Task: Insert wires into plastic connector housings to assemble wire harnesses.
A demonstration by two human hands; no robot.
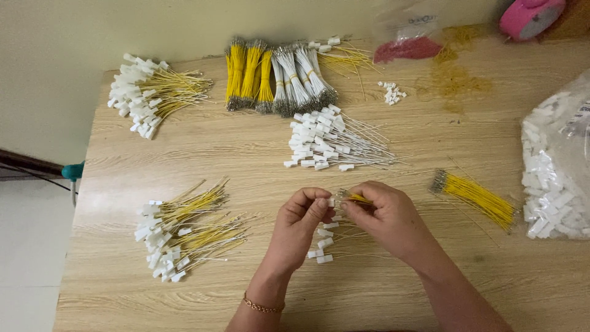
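Both hands, left hand and right hand, pinch a small white connector and yellow wires above the wooden table.

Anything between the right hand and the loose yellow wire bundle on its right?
Nothing visible. The right hand pinches yellow wires against the left hand, which holds a small white connector. The yellow wire bundle lies apart to the right, with only bare wooden table between them.

Pink clock (partly cropped), red beads
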